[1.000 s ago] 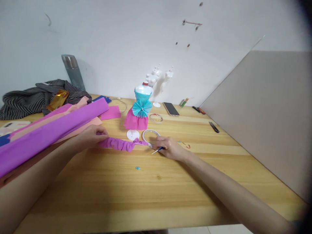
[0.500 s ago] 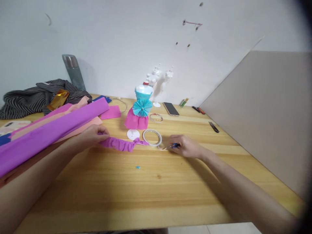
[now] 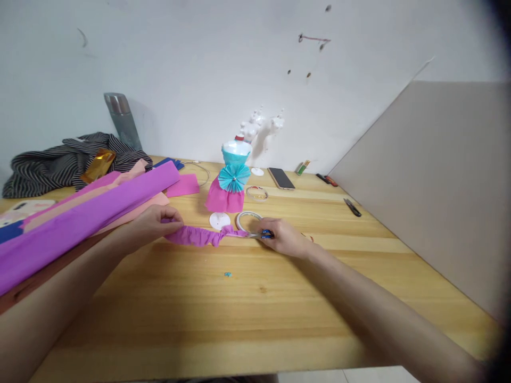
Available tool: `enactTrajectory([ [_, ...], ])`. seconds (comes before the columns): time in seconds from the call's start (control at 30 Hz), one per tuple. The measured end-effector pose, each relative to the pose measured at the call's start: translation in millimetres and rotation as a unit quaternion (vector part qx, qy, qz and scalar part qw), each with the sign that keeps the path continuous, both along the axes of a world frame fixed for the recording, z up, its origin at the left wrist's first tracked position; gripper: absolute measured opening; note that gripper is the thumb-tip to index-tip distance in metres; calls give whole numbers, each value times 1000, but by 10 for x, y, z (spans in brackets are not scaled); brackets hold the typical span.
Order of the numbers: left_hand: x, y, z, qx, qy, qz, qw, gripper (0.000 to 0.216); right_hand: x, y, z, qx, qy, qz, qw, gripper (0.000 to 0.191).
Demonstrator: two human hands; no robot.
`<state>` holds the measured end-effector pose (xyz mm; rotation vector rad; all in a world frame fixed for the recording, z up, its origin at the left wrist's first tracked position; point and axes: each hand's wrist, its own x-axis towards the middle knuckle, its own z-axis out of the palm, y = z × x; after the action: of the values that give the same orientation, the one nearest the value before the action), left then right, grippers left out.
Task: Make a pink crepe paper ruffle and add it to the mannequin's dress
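My left hand [image 3: 162, 226] pinches the left end of a gathered purple crepe paper strip [image 3: 195, 236]. The strip stretches rightward above the wooden table, and its right end meets the blades of small scissors [image 3: 266, 234] with blue handles. Those scissors are in the closed fingers of my right hand [image 3: 285, 238]. Just behind the blades lies a roll of white tape [image 3: 239, 221], partly covered by my right hand. Beyond the strip stands a small bottle figure [image 3: 235, 178] dressed in a turquoise top with a pleated fan and a pink skirt, beside a white disc [image 3: 219, 221].
Purple, peach and pink crepe paper sheets [image 3: 120, 199] lie at left, near a striped cloth [image 3: 43, 165] and a leaning bottle [image 3: 123, 119]. Toward the back are a phone [image 3: 281, 178] and a smaller ring [image 3: 257, 193]. A box cutter [image 3: 352, 208] lies at right.
My right hand has moved left with the scissors, bringing the blades to the strip's right end and covering part of the tape roll. My left hand still holds the strip.
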<state>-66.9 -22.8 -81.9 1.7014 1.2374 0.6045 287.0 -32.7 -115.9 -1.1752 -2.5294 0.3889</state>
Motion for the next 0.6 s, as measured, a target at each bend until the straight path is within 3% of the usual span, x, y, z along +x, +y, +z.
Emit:
enactTrajectory([
  [0.13, 70, -62, 38, 37, 2, -20, 999, 19, 46, 27, 94, -5, -9, -11, 1000, 16],
  [0.27, 145, -190, 145, 107, 31, -87, 990, 19, 101, 51, 114, -30, 20, -40, 999, 17],
  [0.5, 194, -354, 226, 161, 117, -169, 965, 22, 178, 152, -79, -66, 65, -49, 994, 11],
  [0.6, 190, -358, 232, 162, 130, -219, 953, 23, 218, 219, -142, -90, 86, -49, 991, 17],
])
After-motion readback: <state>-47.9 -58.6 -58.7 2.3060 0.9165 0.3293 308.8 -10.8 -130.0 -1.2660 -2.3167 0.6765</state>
